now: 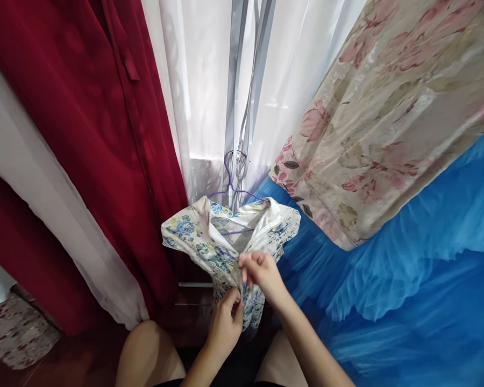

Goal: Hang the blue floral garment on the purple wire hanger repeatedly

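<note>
A white blouse with blue and yellow flowers (189, 234) hangs in front of me on a purple wire hanger (229, 185). Its collar stands apart in a V at the neck. My right hand (260, 271) pinches the front edge just below the V. Lower down, my left hand (228, 317) closes its fingers on the same front edge. Whether a button sits between my fingers is too small to tell. Part of the blouse's lower body is hidden behind my hands.
Dark red cloth (145, 177) and white cloth (204, 80) hang at the left and back. Grey straps (232, 91) run down behind the hanger. A beige floral cloth (371, 150) and blue ruffled tulle (395, 301) fill the right. My knees (149, 355) are below.
</note>
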A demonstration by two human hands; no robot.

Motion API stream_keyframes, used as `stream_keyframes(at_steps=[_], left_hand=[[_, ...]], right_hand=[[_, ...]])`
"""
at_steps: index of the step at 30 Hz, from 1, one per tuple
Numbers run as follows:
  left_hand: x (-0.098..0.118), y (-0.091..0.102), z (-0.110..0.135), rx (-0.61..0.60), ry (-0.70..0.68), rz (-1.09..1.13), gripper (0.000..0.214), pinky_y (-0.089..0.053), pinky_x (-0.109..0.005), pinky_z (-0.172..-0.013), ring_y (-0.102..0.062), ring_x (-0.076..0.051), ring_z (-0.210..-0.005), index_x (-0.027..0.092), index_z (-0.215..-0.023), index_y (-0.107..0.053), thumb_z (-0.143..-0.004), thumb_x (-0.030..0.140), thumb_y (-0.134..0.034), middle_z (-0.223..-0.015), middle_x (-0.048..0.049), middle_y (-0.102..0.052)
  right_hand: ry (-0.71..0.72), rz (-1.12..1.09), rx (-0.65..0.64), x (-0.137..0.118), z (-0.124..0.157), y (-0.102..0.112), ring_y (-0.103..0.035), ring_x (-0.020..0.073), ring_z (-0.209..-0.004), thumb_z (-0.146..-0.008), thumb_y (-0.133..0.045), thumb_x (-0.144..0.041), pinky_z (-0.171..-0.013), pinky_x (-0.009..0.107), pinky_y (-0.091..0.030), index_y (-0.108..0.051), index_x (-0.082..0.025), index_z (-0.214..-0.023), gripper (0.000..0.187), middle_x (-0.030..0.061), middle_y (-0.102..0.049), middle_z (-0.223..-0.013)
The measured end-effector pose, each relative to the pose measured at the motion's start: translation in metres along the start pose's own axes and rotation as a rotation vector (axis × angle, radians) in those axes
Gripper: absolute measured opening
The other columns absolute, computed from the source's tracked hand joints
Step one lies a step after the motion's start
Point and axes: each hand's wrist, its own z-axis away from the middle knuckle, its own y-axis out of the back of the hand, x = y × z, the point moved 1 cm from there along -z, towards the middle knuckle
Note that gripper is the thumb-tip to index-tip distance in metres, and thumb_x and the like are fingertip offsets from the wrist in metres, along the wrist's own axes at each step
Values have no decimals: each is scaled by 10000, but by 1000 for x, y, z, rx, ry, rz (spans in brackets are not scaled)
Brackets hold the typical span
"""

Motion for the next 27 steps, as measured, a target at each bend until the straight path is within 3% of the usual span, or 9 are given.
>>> stream_keyframes(at_steps=[5,8,11,13,15,16,20,23,27], left_hand=[[-10,18,8,-60,-21,-172,132,-429,-282,-687,-598,-200,-738,211,-837,-550,-942,204,-469,-790,-37,-615],[-8,31,1,-145,-37,-219,99,-429,-289,-685,-610,-202,-731,204,-837,-573,-901,170,-505,-778,-34,-628],[16,56,-28,-115,-96,-138,59,-476,-303,-732,-642,-206,-768,202,-878,-614,-896,190,-559,-796,-36,-663],[47,80,-58,86,-197,-22,111,-506,-308,-787,-660,-196,-819,209,-1026,-627,-935,227,-567,-856,-37,-686],[83,103,-88,310,-353,29,301,-509,-314,-843,-660,-181,-846,221,-1270,-581,-970,246,-560,-888,-30,-687],[99,112,-102,337,-425,11,334,-507,-310,-841,-657,-175,-848,229,-1317,-573,-984,245,-547,-912,-33,-692],[144,125,-131,267,-574,-201,128,-488,-283,-779,-643,-167,-834,204,-989,-687,-986,245,-566,-920,-37,-703],[155,131,-131,379,-613,-242,124,-482,-269,-765,-629,-154,-789,190,-909,-664,-981,243,-579,-846,-22,-687],[135,173,-137,775,-511,-32,118,-482,-251,-781,-632,-153,-844,177,-922,-674,-954,278,-623,-880,-25,-688]], right_hand=[[156,-169,37,-82,-55,-11,-389,53,-345,-770,-720,-478,-364,193,-195,-662,-147,-681,348,-22,-593,-484],[199,-255,67,-97,-60,-22,-393,48,-351,-768,-724,-469,-368,182,-209,-640,-154,-694,334,-34,-581,-496],[223,-248,79,-86,-50,-29,-419,65,-356,-808,-696,-475,-376,188,-249,-618,-171,-723,325,-33,-585,-487],[245,-210,88,-78,-40,-31,-427,77,-362,-832,-675,-465,-386,196,-276,-605,-182,-727,310,-39,-569,-469],[287,-153,88,-75,-32,-30,-426,85,-375,-844,-666,-447,-403,205,-304,-593,-190,-719,296,-50,-541,-453],[318,-117,81,-76,-30,-29,-427,88,-386,-853,-661,-442,-415,209,-315,-592,-191,-723,291,-51,-540,-458],[441,42,97,-77,-36,-21,-419,99,-443,-896,-628,-447,-462,230,-315,-597,-188,-741,304,-38,-553,-515],[468,174,197,-54,-46,-12,-392,104,-475,-871,-639,-438,-486,242,-284,-573,-189,-678,322,-46,-489,-524],[352,237,178,-5,-40,-9,-344,95,-469,-844,-633,-415,-489,245,-244,-504,-199,-604,348,-58,-421,-507]])
